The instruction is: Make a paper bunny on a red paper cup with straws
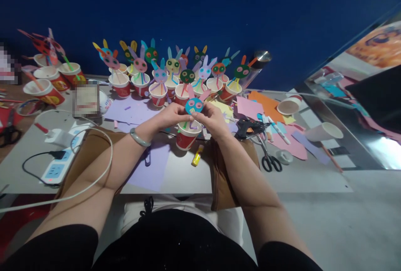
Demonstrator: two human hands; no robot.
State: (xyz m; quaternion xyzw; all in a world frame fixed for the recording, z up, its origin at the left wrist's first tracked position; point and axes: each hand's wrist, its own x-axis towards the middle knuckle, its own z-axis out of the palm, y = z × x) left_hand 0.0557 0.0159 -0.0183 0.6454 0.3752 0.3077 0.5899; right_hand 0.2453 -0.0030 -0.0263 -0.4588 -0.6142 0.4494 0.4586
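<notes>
bunny face (194, 105) | fingers (193, 115) pinch lower edge | ears upright, bench cups (188, 135) just below

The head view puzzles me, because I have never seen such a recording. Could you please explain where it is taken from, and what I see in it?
There is no machine here: a person works with two bare hands. The only picture comes from a camera worn on the head, looking forward and down, so the arms enter from below. The left hand and the right hand together hold a blue paper face with pink ears, at a red paper cup.

On the table lie scissors, a yellow tube, a power strip and coloured paper. Behind the hands stand more cups with long-eared paper faces.
</notes>
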